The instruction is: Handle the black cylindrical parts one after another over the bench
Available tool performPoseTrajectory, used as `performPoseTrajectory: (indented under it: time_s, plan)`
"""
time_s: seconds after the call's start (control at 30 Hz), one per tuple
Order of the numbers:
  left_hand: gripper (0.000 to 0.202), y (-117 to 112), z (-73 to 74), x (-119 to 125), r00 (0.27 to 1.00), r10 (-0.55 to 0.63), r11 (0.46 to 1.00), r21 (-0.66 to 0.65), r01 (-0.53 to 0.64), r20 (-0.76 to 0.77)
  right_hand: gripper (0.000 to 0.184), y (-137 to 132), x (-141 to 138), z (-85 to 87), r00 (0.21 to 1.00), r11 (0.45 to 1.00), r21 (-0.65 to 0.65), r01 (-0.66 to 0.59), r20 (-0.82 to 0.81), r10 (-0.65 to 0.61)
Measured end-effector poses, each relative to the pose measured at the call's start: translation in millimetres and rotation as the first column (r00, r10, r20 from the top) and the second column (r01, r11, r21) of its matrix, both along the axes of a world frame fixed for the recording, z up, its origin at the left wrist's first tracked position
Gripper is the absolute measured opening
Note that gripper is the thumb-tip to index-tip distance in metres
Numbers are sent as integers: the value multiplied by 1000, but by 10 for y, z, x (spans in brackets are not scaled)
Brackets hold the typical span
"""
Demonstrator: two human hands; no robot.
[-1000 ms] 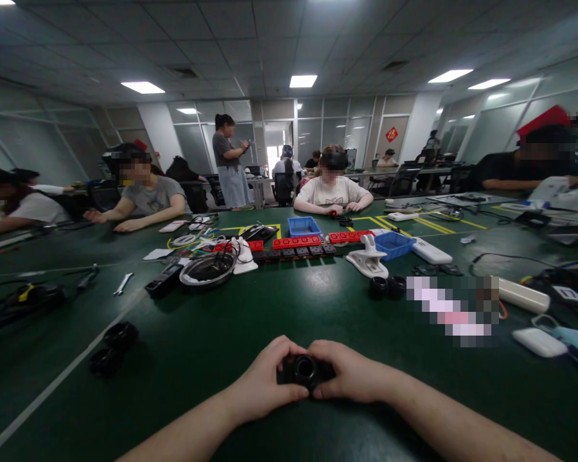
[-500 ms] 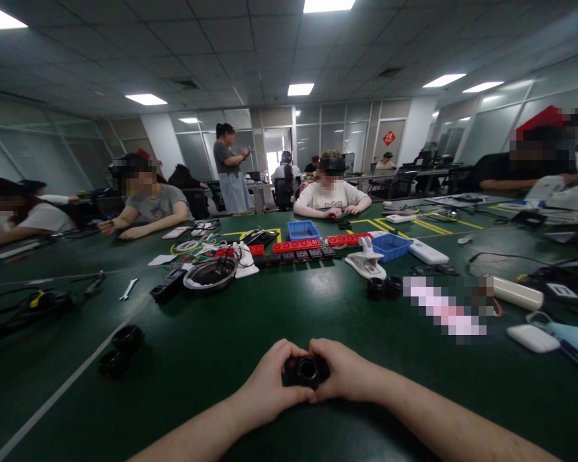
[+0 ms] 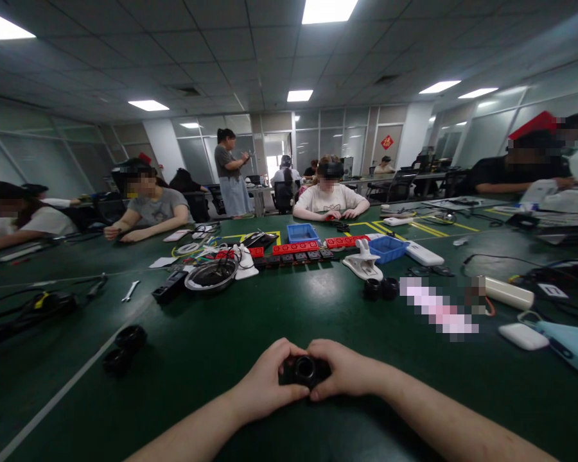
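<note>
A black, round part with a hollow centre (image 3: 305, 369) is between my two hands near the front of the green table (image 3: 250, 321). My left hand (image 3: 270, 373) curls round its left side, thumb in front and fingers behind. From the right, my right hand (image 3: 343, 369) closes round the same part, its thumb tip close to the left thumb. The fingers behind the part are partly hidden. Two similar black round parts (image 3: 124, 346) lie together at the left, and another pair (image 3: 381, 289) stands ahead to the right.
A wrench (image 3: 130, 292), a metal bowl (image 3: 212, 277) and a black box-like device (image 3: 169, 287) lie at left. Red and black power strips (image 3: 296, 248), blue trays (image 3: 388, 247) and a white clamp base (image 3: 365, 260) stand farther back. Cables and a white case (image 3: 524, 335) lie right. A person (image 3: 331, 192) sits opposite.
Both hands stay round the black part, with the right thumb shifted slightly. The camera view has turned a little, moving side objects slightly in the picture.
</note>
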State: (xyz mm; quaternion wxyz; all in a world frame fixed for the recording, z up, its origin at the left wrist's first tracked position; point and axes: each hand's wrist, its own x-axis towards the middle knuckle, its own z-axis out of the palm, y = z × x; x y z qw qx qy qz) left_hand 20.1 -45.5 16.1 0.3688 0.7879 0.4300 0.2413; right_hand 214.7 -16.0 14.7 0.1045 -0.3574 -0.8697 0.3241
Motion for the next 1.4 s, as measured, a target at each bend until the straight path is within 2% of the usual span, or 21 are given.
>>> performPoseTrajectory:
  time_s: [0.2,0.33,0.47,0.57,0.67,0.83,1.0,1.27,1.33,1.4]
  plan:
    - [36,0,-27,-16,998,-65,997,52,64,23,37,9,13,9,999,999,-10,-35,-22,35]
    - [44,-10,-60,-35,991,-108,991,94,100,80,41,21,25,-8,998,998,-19,-53,-41,52]
    - [50,-7,-70,-50,994,-78,993,95,70,77,51,37,47,-5,994,997,-40,-73,-80,70]
    - [41,16,-67,-47,995,-81,994,81,76,63,43,46,50,11,997,995,-65,-71,-48,68]
    - [39,37,-62,-33,996,-60,997,50,57,59,38,54,47,17,995,994,-69,-87,-48,84]
    - [39,35,-63,2,1000,3,1000,16,-3,31,36,40,18,-26,999,997,-69,35,2,-35]
    - [36,5,-66,45,993,110,993,30,-112,43,45,-14,-62,-35,985,986,50,157,68,-160]
    - [32,-49,-38,106,966,255,961,121,-248,-49,47,-75,-191,-92,955,951,205,233,134,-263]
    - [33,-45,-43,92,968,247,963,121,-241,-37,48,-97,-195,-96,954,947,214,239,130,-270]
    - [33,-36,-46,67,977,212,970,129,-207,-22,55,-114,-166,-63,970,961,190,202,95,-222]
